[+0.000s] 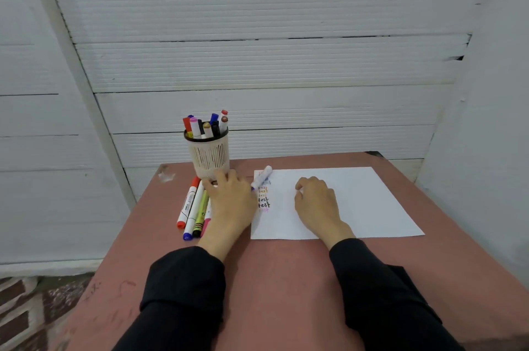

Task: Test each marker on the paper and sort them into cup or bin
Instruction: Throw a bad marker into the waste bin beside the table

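Note:
A slotted white cup (210,154) at the table's back left holds several markers standing upright. In front of it lie loose markers: a red-capped one (187,204), a blue-capped one (192,214), a yellow-green one (200,214) and a pink one (206,223). My left hand (232,202) rests palm down over their upper ends, fingertips at the cup's base. A white sheet of paper (357,202) has "test" written several times in different colours (263,199) along its left edge. A purple marker (262,176) lies blurred at the paper's top left corner, beside my left hand. My right hand (315,203) rests on the paper, fingers loosely curled, holding nothing.
The reddish-brown table (286,270) stands against a white panelled wall (257,64). Its left edge drops to a patterned floor (20,307). No bin is in view. Black sleeves cover both forearms.

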Action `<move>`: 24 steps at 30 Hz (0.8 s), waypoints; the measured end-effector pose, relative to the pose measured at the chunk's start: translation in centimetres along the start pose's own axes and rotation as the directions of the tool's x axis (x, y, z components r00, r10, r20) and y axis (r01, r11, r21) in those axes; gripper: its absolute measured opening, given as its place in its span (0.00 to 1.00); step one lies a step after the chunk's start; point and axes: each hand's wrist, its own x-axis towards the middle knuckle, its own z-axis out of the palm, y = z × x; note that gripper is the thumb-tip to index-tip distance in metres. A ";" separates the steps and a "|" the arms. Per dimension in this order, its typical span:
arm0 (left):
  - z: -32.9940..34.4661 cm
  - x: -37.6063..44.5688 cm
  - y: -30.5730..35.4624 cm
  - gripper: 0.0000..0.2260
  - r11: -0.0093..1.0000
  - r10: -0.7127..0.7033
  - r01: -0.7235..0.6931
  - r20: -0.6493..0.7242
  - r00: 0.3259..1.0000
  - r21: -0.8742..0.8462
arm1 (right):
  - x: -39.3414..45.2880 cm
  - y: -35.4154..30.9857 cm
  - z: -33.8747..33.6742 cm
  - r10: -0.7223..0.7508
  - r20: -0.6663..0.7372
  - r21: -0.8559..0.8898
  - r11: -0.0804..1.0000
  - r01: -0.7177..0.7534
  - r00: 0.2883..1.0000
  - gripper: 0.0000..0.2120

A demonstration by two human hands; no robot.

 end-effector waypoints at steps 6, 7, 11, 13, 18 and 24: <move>-0.6 1.0 1.5 0.14 0.897 -0.079 0.003 -0.154 0.985 -0.441 | 0.1 0.7 -0.1 0.017 0.041 0.127 0.992 -0.022 0.999 0.13; -0.5 1.0 1.6 0.14 0.893 -0.036 -0.042 -0.163 0.986 -0.448 | 0.2 0.7 -0.2 0.020 0.047 0.140 0.990 -0.027 0.999 0.13; -0.3 0.9 1.3 0.15 0.882 0.098 -0.135 -0.103 0.990 -0.452 | 0.9 1.3 -0.1 0.012 0.057 0.175 0.984 -0.022 0.998 0.12; -0.1 1.2 0.8 0.21 0.929 0.123 -0.151 -0.103 0.987 -0.339 | 0.9 1.5 -0.1 0.025 0.010 0.207 0.978 -0.026 1.000 0.11; 0.1 1.9 0.0 0.25 0.957 0.177 -0.189 -0.076 0.981 -0.222 | 0.6 -0.6 -1.3 -0.203 -0.369 0.181 0.941 0.284 0.907 0.16; 1.0 2.7 -1.0 0.19 0.916 0.236 -0.242 -0.058 0.970 -0.321 | -0.1 -1.3 -1.1 -0.460 -0.143 0.144 0.866 0.479 0.876 0.12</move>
